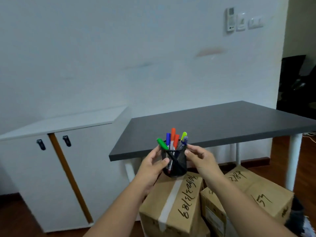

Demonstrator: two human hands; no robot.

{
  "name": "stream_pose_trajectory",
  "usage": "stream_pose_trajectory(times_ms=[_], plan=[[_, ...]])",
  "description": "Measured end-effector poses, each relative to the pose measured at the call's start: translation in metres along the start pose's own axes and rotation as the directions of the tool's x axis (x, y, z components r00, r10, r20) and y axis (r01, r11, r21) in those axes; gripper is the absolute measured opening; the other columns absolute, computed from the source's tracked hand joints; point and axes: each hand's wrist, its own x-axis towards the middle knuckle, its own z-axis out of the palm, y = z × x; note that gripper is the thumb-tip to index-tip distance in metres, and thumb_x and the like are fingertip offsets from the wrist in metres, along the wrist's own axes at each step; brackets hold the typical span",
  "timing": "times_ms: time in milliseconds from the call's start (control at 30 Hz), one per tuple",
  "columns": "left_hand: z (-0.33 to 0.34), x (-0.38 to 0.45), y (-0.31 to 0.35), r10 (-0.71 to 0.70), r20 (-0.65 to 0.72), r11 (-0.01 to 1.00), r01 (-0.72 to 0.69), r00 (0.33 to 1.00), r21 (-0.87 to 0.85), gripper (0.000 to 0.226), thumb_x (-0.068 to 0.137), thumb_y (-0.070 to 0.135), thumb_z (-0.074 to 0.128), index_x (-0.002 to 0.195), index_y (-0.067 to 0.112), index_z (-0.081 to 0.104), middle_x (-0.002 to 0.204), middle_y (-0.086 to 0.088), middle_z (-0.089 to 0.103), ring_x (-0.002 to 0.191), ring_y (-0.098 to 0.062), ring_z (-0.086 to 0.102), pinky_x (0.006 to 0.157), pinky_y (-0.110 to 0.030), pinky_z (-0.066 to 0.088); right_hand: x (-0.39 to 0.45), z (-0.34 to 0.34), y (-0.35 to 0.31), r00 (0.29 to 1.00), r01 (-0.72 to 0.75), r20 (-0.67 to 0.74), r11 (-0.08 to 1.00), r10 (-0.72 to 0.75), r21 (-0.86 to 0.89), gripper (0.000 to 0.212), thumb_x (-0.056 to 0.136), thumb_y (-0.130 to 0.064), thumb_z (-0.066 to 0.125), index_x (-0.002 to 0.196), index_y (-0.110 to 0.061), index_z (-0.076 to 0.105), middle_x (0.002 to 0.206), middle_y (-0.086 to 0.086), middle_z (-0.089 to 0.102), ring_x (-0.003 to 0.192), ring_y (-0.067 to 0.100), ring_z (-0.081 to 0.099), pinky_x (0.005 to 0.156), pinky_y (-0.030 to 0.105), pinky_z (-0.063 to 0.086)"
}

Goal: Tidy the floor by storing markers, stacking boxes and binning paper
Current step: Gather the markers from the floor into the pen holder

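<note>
A black mesh pen cup (177, 165) full of several coloured markers (173, 139) hangs in the air in front of the dark grey table's near edge. My left hand (153, 164) grips the cup's left side, thumb across its front. My right hand (199, 159) touches the cup's right rim with its fingertips. Below the cup stands a taped cardboard box (172, 202) with handwriting on top. Two more cardboard boxes lie to its right, one (266, 195) resting on another (213, 209).
The dark grey table (213, 124) on white legs (293, 161) stands ahead. A white two-door cabinet (56, 151) stands to the left against the wall. The floor (15, 216) is dark wood. Something dark lies at the lower right corner.
</note>
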Motion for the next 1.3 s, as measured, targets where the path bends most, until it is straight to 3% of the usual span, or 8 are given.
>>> stream_pose_trajectory(times_ms=[133, 233, 367, 600, 800, 967, 1133, 1300], plan=[[-0.04, 0.038, 0.004, 0.054, -0.09, 0.998, -0.051, 0.994, 0.041, 0.062, 0.09, -0.006, 0.061, 0.145, 0.019, 0.046, 0.136, 0.0, 0.06, 0.112, -0.002, 0.064, 0.093, -0.022, 0.053, 0.055, 0.045, 0.015, 1.0, 0.027, -0.001, 0.999, -0.027, -0.034, 0.032, 0.095, -0.016, 0.058, 0.126, -0.018, 0.063, 0.113, -0.002, 0.07, 0.104, 0.014, 0.066, 0.08, 0.019, 0.052], [-0.073, 0.065, 0.007, 0.082, -0.137, 0.996, -0.075, 0.987, 0.052, 0.062, 0.091, -0.008, 0.059, 0.146, 0.016, 0.043, 0.137, 0.002, 0.057, 0.103, 0.006, 0.065, 0.097, -0.025, 0.05, 0.093, 0.08, 0.024, 0.999, 0.013, 0.032, 1.0, -0.013, -0.004, 0.032, 0.096, -0.011, 0.056, 0.127, -0.016, 0.062, 0.114, 0.001, 0.07, 0.102, 0.017, 0.067, 0.083, 0.024, 0.057], [-0.114, 0.101, -0.006, 0.067, -0.174, 0.996, -0.055, 0.982, 0.073, 0.066, 0.091, -0.01, 0.057, 0.148, 0.019, 0.041, 0.142, 0.002, 0.053, 0.121, -0.019, 0.06, 0.098, -0.033, 0.051, 0.136, 0.112, 0.037, 0.996, 0.032, 0.088, 0.986, -0.017, -0.162, 0.039, 0.093, -0.015, 0.062, 0.132, -0.022, 0.059, 0.117, -0.009, 0.065, 0.11, 0.015, 0.063, 0.099, 0.043, 0.051], [-0.148, 0.138, -0.033, 0.009, -0.172, 1.0, -0.013, 0.985, -0.017, 0.06, 0.094, -0.004, 0.056, 0.148, 0.02, 0.043, 0.143, 0.006, 0.053, 0.118, -0.014, 0.062, 0.089, -0.03, 0.056, 0.166, 0.14, 0.061, 0.992, 0.039, 0.125, 0.952, -0.001, -0.303, 0.063, 0.087, -0.013, 0.07, 0.142, -0.031, 0.046, 0.123, -0.011, 0.061, 0.093, 0.01, 0.066, 0.086, 0.033, 0.056], [-0.167, 0.171, -0.044, 0.015, -0.072, 0.988, -0.004, 0.997, 0.151, 0.075, 0.089, -0.005, 0.064, 0.151, 0.023, 0.035, 0.144, 0.005, 0.051, 0.116, -0.008, 0.06, 0.088, -0.021, 0.055, 0.194, 0.15, 0.071, 0.996, -0.053, 0.038, 0.871, 0.082, -0.489, 0.065, 0.083, -0.025, 0.074, 0.141, -0.035, 0.046, 0.107, -0.01, 0.064, 0.104, 0.011, 0.059, 0.093, 0.034, 0.047], [-0.187, 0.213, -0.052, -0.041, -0.024, 0.965, 0.046, 0.999, 0.259, 0.081, 0.086, -0.003, 0.068, 0.152, 0.026, 0.031, 0.143, -0.002, 0.052, 0.117, -0.02, 0.063, 0.103, -0.043, 0.049, 0.227, 0.163, 0.077, 0.995, -0.087, -0.009, 0.824, 0.099, -0.559, 0.063, 0.082, -0.024, 0.075, 0.139, -0.031, 0.05, 0.097, -0.008, 0.068, 0.092, 0.01, 0.059, 0.083, 0.024, 0.042], [-0.209, 0.258, -0.062, -0.05, -0.019, 0.929, 0.053, 0.999, 0.366, 0.086, 0.083, -0.003, 0.071, 0.153, 0.023, 0.029, 0.144, -0.002, 0.051, 0.121, -0.018, 0.06, 0.106, -0.037, 0.046, 0.271, 0.183, 0.092, 0.996, -0.087, -0.029, 0.812, 0.087, -0.577, 0.062, 0.083, -0.022, 0.073, 0.14, -0.031, 0.049, 0.097, -0.008, 0.065, 0.089, 0.008, 0.059, 0.082, 0.022, 0.042], [-0.225, 0.307, -0.069, 0.004, -0.086, 0.92, 0.03, 0.996, 0.392, 0.078, 0.082, -0.008, 0.07, 0.149, 0.017, 0.038, 0.137, -0.005, 0.057, 0.105, -0.01, 0.062, 0.091, -0.02, 0.045, 0.33, 0.201, 0.113, 0.997, -0.073, -0.054, 0.765, 0.051, -0.64, 0.058, 0.082, -0.023, 0.074, 0.137, -0.027, 0.054, 0.098, -0.002, 0.07, 0.092, 0.014, 0.064, 0.083, 0.021, 0.044]])
